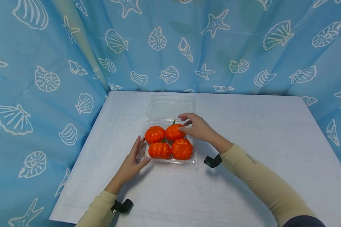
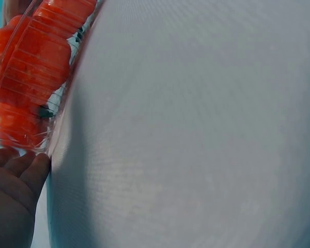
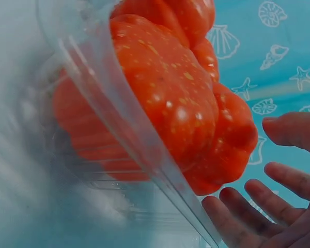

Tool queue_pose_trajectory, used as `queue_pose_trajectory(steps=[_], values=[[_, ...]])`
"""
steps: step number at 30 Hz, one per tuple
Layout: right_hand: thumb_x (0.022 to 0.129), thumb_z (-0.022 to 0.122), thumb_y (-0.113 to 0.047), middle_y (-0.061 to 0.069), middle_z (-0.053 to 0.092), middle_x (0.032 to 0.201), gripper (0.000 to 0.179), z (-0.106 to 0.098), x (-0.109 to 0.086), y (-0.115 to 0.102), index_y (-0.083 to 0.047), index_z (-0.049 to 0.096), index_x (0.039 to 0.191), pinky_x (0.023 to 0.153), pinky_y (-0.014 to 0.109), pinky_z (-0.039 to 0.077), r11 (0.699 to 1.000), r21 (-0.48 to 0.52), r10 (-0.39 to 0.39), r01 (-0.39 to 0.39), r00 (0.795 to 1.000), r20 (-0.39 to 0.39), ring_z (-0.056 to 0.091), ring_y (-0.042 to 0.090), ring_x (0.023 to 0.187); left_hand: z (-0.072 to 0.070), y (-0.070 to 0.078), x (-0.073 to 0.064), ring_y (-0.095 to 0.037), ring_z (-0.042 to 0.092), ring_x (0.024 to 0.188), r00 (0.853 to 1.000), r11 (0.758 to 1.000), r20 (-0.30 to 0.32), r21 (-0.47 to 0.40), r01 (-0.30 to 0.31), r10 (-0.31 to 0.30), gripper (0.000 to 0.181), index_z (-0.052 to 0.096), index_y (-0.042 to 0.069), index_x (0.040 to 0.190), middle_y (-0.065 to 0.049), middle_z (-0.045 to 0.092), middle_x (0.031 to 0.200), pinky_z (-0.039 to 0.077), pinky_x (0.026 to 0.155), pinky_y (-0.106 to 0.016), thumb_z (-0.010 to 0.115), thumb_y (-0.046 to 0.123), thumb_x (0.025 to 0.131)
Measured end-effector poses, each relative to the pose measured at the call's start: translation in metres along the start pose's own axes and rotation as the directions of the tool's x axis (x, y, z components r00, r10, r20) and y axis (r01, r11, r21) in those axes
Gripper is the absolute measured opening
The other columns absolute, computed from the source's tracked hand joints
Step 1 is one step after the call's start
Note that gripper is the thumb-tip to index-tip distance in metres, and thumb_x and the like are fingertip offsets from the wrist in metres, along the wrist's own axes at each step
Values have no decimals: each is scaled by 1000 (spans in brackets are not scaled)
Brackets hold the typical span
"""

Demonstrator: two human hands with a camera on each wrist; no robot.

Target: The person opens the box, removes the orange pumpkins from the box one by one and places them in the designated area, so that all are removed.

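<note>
Several small orange pumpkins sit in a clear plastic clamshell box, its lid laid back flat behind it. The far right pumpkin has a green stem pointing away. My right hand hovers beside it, thumb overlapping it in the head view. In the right wrist view its spread fingers stand near the box rim, with nothing between them. My left hand lies along the box's left wall, fingers extended. The left wrist view has its fingertips right at the box's edge.
A white cloth covers the table, whose left edge runs beside a blue shell-patterned curtain. The same curtain hangs behind the far edge. A black wrist mount sticks out below the left hand, another wrist mount below the right.
</note>
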State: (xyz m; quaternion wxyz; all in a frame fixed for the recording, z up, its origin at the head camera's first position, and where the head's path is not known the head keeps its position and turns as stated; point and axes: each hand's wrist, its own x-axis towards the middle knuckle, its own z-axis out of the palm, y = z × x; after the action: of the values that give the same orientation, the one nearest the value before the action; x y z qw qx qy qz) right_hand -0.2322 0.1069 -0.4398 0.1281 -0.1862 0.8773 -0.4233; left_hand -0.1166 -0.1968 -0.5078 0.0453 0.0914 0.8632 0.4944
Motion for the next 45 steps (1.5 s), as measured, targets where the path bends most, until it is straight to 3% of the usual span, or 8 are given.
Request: queue_pose_trajectory(steps=[7, 13, 21, 45], values=[[93, 73, -23, 17, 55, 142, 55, 6, 1, -3, -9, 55, 144, 99, 47, 54, 999, -13, -30, 31, 998, 47, 56, 32, 125, 1, -1, 0, -33, 27, 152, 1000, 1000, -4, -13, -15, 14, 98, 10, 14, 165, -12, 29, 165, 20, 120, -60, 75, 25, 92], [94, 73, -25, 10, 58, 133, 50, 13, 2, -2, -13, 60, 141, 98, 44, 55, 996, -70, -48, 52, 997, 55, 56, 29, 121, 1, -3, 0, -33, 28, 151, 1000, 999, -5, -19, -28, 28, 98, 10, 14, 165, -12, 29, 165, 20, 119, -61, 75, 28, 93], [93, 75, -32, 12, 55, 136, 51, 17, 0, -5, -17, 62, 141, 99, 49, 54, 992, -120, -26, 33, 998, 58, 53, 31, 125, 2, -5, 0, -35, 27, 151, 1000, 1000, -2, -13, -21, 21, 97, 10, 15, 165, -12, 28, 166, 20, 118, -62, 74, 30, 93], [92, 76, -33, 10, 55, 129, 46, 21, -2, -4, -17, 65, 133, 98, 47, 55, 994, -108, -25, 28, 999, 25, 55, 29, 121, 3, -6, -1, -33, 25, 152, 1000, 1000, -3, -15, -11, 11, 97, 9, 18, 165, -11, 25, 167, 19, 120, -61, 74, 30, 94]])
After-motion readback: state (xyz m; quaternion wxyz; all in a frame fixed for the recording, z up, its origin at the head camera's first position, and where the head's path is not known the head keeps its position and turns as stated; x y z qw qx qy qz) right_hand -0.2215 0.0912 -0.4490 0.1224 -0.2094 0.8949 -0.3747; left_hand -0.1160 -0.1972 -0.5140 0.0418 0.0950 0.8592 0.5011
